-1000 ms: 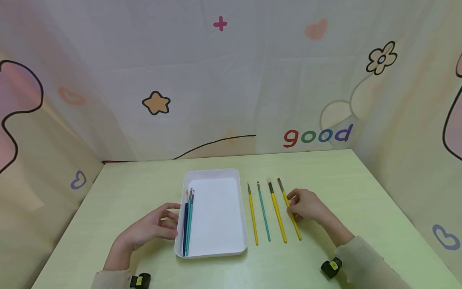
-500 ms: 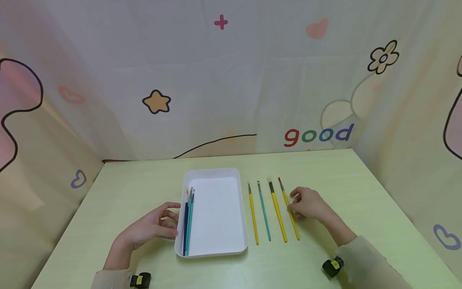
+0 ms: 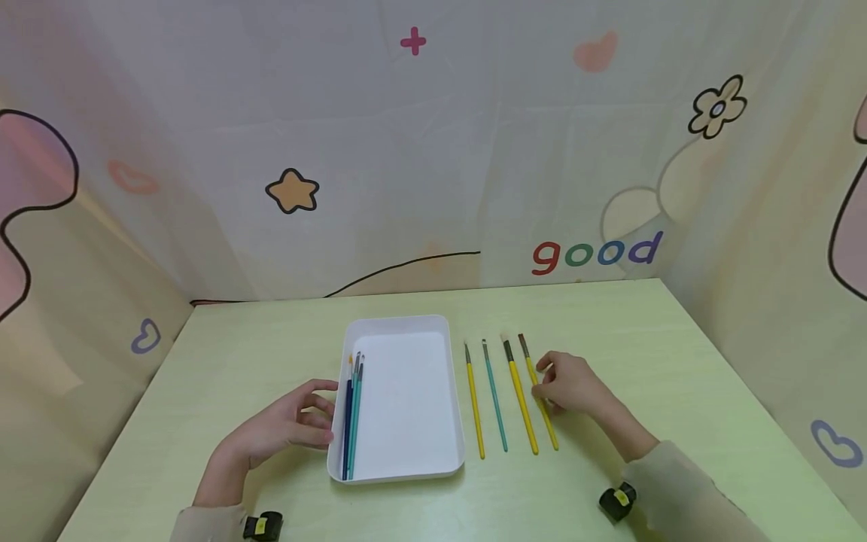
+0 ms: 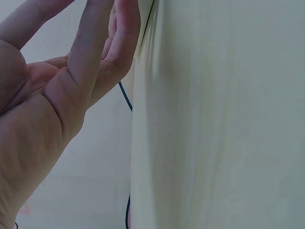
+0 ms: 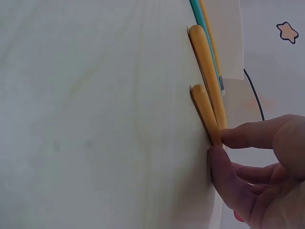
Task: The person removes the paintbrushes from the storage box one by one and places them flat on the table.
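Note:
My right hand [image 3: 572, 382] pinches a yellow-handled paintbrush [image 3: 549, 430] between thumb and index finger; in the right wrist view the fingertips are on either side of its handle [image 5: 205, 107]. This brush lies rightmost in a row, beside a thicker yellow paintbrush [image 3: 523, 403], a teal one [image 3: 495, 399] and a slim yellow one [image 3: 476, 410]. A white tray [image 3: 409, 406] stands left of the row, with a navy paintbrush [image 3: 348, 429] and teal ones [image 3: 355, 425] along its left wall. My left hand [image 3: 287, 421], fingers loosely bent, touches the tray's left rim.
The pale green table [image 3: 406, 516] runs back to a printed cloth [image 3: 420, 165] that hangs behind it and along both sides. Black wrist devices sit at the left cuff [image 3: 264, 526] and the right cuff [image 3: 617, 502].
The rightmost yellow paintbrush has shifted slightly left with my right hand, its handle end now closer to the thicker yellow one. My left hand and the tray stay put.

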Demonstrator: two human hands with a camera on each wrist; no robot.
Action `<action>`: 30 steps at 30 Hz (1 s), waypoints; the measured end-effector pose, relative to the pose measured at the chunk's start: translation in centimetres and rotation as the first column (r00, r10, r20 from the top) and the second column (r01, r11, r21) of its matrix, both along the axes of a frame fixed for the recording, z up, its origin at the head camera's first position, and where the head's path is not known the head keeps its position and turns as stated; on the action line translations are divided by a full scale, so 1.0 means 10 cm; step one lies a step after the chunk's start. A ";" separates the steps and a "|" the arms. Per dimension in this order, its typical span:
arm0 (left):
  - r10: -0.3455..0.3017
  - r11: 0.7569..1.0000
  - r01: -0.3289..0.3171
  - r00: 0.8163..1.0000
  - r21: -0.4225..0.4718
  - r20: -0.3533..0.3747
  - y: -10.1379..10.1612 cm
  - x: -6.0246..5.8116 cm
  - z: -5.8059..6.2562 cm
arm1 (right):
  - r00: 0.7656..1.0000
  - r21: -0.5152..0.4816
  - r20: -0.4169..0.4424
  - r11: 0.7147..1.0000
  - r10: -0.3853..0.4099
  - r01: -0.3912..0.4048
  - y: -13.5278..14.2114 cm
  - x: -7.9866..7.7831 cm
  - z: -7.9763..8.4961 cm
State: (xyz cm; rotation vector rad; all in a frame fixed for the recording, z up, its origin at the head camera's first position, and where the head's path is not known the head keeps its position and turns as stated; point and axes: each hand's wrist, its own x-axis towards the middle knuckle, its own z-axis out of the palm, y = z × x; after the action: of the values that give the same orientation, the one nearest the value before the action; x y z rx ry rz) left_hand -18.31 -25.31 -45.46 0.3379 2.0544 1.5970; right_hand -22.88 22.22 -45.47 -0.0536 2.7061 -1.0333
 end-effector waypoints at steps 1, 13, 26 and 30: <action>0.001 1.000 -0.001 1.000 0.001 0.001 0.00 0.00 0.00 | 1.000 0.003 0.000 1.000 0.000 0.000 -0.01 0.00 0.01; -0.002 1.000 0.002 1.000 0.006 0.000 -0.01 0.00 0.00 | 1.000 0.004 0.006 1.000 -0.019 0.019 -0.02 0.01 0.05; -0.001 1.000 0.001 1.000 0.001 -0.004 -0.01 0.01 0.01 | 0.996 -0.071 -0.091 0.997 0.005 -0.011 -0.16 -0.05 0.19; -0.006 1.000 0.006 1.000 0.002 -0.011 0.00 0.01 0.01 | 0.993 -0.208 -0.115 0.976 0.038 -0.061 -0.29 -0.05 0.19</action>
State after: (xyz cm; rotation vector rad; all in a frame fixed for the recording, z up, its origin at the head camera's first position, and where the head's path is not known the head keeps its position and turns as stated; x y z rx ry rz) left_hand -18.21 -25.32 -45.38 0.3542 2.0585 1.5974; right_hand -23.37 19.31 -43.61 -0.2210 2.6636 -1.3355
